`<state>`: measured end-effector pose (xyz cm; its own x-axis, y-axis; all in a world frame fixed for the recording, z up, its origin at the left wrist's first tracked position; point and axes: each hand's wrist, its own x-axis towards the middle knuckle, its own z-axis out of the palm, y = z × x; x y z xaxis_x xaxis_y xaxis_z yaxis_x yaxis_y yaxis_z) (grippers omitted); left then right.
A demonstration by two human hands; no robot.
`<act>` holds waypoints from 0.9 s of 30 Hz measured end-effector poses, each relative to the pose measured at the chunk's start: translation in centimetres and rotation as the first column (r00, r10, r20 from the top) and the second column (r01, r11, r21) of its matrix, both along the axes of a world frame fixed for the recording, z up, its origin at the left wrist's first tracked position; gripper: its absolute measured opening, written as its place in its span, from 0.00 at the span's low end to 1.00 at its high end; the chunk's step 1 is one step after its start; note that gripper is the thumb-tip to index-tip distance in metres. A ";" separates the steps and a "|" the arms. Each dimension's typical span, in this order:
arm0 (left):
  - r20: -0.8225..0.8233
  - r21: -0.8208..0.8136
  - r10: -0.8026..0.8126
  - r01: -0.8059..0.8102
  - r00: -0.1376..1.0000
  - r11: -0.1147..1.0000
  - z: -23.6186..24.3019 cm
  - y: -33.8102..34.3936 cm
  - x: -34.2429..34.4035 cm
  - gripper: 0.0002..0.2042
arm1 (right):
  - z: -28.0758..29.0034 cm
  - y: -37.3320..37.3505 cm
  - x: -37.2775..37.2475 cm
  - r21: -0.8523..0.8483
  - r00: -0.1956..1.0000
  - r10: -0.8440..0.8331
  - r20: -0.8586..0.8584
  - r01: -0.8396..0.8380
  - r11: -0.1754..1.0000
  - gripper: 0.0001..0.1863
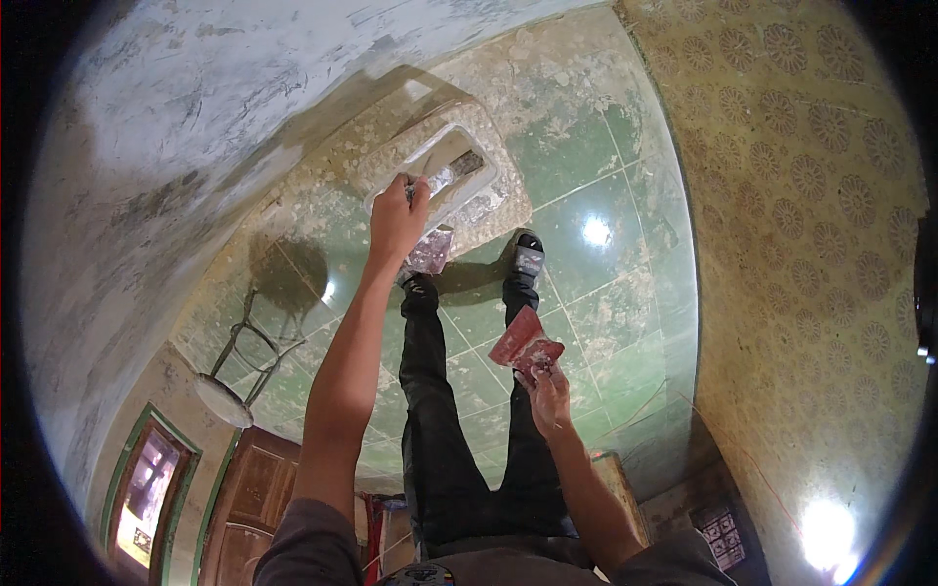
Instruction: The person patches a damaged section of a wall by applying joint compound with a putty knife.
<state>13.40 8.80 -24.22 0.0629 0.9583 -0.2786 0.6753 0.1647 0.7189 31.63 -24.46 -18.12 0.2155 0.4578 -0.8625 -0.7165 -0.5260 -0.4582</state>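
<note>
My left hand [399,210] is closed around the handle of a putty knife [445,180]. Its smeared blade reaches into a white tray [491,176] that has pale paste on its inside. The tray rests on a paste-spattered, flat-topped block or board [513,203]. Just below the left hand, a reddish plastic spreader [430,250] with white smears sits at the near edge of that block. Lower down, in front of my right leg, my right hand [549,393] grips another red plastic spreader [523,340], its wide edge pointing up and left. White residue marks the right fingers.
Green floor tiles [586,254] are stained with dried paste. A stool [227,398] with thin metal legs stands at the left. A patchy whitish wall [176,146] rises behind the tray, and a patterned yellowish surface [791,195] lies at the right. Wooden doors [249,488] show lower left.
</note>
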 end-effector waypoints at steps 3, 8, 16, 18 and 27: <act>0.075 -0.047 0.040 -0.037 0.996 0.998 0.5 -0.2 0.1 0.17 | -0.4 -0.3 -0.1 0.046 1.000 -0.030 -0.002 0.031 0.998 0.23; 0.081 -0.033 0.055 -0.052 0.995 0.998 1.3 -0.3 -0.3 0.17 | -0.7 -0.2 -0.2 -0.015 1.000 0.013 0.002 -0.013 1.000 0.24; 0.127 -0.090 0.109 -0.098 0.986 0.991 1.9 -1.1 -1.5 0.19 | -1.0 0.3 -0.6 -0.050 1.000 0.023 0.015 -0.022 0.999 0.25; 0.185 -0.146 0.148 -0.122 0.971 0.982 1.6 -1.4 -2.1 0.19 | -0.9 0.4 -0.7 -0.054 1.000 0.021 0.009 -0.021 0.998 0.25; 0.459 -0.351 0.396 -0.248 0.795 0.903 1.4 -4.1 -4.5 0.16 | -1.8 0.3 -0.6 -0.031 0.998 0.034 0.045 -0.032 0.999 0.25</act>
<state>8.89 4.75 -22.84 -0.0331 0.8443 -0.5349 0.0988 0.5353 0.8389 31.03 -24.18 -19.96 0.2404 0.4389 -0.8658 -0.6770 -0.5633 -0.4735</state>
